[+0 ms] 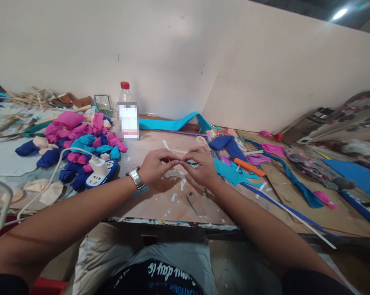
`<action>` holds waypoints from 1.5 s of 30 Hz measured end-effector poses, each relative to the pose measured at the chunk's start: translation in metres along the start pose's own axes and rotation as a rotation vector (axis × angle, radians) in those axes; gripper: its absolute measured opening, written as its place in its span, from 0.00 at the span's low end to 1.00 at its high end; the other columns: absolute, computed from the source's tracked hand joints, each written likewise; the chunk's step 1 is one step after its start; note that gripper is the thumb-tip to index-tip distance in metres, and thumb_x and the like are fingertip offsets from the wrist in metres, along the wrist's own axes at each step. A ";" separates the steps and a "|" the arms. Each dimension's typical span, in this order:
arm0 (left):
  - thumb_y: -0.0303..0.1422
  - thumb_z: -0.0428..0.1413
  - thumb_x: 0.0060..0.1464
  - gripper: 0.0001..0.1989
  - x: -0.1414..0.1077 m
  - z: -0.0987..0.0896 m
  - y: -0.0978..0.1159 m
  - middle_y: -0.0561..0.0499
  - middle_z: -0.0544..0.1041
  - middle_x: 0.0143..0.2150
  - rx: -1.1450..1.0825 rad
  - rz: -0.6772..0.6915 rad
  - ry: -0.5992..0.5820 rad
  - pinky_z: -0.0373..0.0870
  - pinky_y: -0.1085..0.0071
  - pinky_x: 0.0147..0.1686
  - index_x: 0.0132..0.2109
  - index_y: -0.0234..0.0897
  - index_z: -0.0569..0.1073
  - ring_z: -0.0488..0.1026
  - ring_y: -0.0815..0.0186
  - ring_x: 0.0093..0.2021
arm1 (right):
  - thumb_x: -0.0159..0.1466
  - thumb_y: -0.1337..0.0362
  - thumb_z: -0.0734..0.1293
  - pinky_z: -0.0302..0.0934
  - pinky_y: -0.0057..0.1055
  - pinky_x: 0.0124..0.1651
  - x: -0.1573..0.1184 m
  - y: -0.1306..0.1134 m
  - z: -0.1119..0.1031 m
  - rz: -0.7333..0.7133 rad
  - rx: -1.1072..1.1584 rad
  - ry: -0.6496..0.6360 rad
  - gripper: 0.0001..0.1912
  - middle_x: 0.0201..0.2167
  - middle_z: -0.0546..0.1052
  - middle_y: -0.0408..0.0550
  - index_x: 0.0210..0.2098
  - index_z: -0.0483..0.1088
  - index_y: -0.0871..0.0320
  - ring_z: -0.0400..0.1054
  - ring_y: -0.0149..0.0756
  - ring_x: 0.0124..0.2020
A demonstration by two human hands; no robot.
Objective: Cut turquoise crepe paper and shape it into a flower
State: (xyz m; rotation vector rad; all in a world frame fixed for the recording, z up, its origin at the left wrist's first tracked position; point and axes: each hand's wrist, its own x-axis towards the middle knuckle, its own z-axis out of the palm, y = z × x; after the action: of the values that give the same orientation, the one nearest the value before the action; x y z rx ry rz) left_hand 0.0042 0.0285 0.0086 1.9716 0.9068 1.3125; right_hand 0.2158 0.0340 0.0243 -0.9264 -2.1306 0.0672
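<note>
My left hand (pixel 159 164), with a metal watch (pixel 136 178) on its wrist, pinches its thumb and fingers together above the middle of the table. Fingertip to fingertip with it, my right hand (pixel 200 164) is closed in a similar pinch. Whatever lies between the fingertips is too small and hidden to make out. Under the hands, white paper scraps (pixel 174 198) and a thin dark stick (pixel 191 205) lie on the table (pixel 154 207). Light-blue fabric (pixel 229 171) lies just right of my right hand.
At the left are a pile of pink and blue fabric puffs (pixel 80 137) and a power strip (pixel 101 174) with a white cable. A red-capped bottle (pixel 125 91) and a phone-like screen (pixel 129 121) stand at the back. An orange-handled cutter (pixel 249 167) and cardboard (pixel 291 196) lie right.
</note>
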 end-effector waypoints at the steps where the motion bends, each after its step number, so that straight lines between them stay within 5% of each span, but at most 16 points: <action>1: 0.43 0.61 0.60 0.13 0.000 0.000 0.001 0.47 0.83 0.37 0.003 -0.001 0.003 0.73 0.71 0.36 0.41 0.38 0.83 0.78 0.66 0.36 | 0.67 0.56 0.71 0.58 0.46 0.52 0.000 0.000 0.000 0.008 -0.001 -0.003 0.09 0.32 0.80 0.47 0.33 0.78 0.53 0.71 0.45 0.43; 12: 0.42 0.61 0.61 0.13 -0.001 0.002 -0.002 0.48 0.81 0.35 -0.004 -0.047 0.031 0.72 0.71 0.35 0.39 0.37 0.80 0.76 0.67 0.34 | 0.66 0.55 0.72 0.58 0.46 0.53 0.001 0.000 0.000 0.012 -0.009 0.008 0.09 0.33 0.81 0.47 0.34 0.79 0.52 0.72 0.44 0.44; 19: 0.41 0.58 0.63 0.11 -0.003 0.004 -0.009 0.48 0.79 0.38 -0.042 -0.048 -0.056 0.72 0.70 0.36 0.42 0.36 0.75 0.75 0.67 0.36 | 0.66 0.56 0.72 0.59 0.46 0.52 0.002 -0.002 -0.002 0.010 0.006 -0.017 0.08 0.32 0.81 0.47 0.34 0.79 0.52 0.72 0.44 0.42; 35: 0.40 0.64 0.56 0.11 0.001 -0.002 -0.005 0.49 0.80 0.32 -0.060 -0.086 -0.026 0.70 0.71 0.31 0.37 0.36 0.78 0.75 0.67 0.31 | 0.66 0.57 0.71 0.59 0.47 0.53 0.001 0.001 -0.001 -0.012 0.031 -0.015 0.07 0.32 0.81 0.47 0.34 0.78 0.52 0.72 0.43 0.41; 45: 0.43 0.61 0.60 0.12 0.004 -0.005 -0.001 0.49 0.81 0.35 0.033 -0.010 -0.022 0.71 0.70 0.37 0.37 0.38 0.82 0.76 0.65 0.35 | 0.66 0.55 0.72 0.61 0.46 0.53 0.000 0.001 -0.001 -0.005 0.019 -0.018 0.09 0.32 0.81 0.48 0.34 0.79 0.52 0.72 0.44 0.43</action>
State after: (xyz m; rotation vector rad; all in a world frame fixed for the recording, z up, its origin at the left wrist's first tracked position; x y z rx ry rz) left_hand 0.0004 0.0334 0.0116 2.0011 0.9320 1.2752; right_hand 0.2166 0.0341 0.0243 -0.9122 -2.1451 0.0933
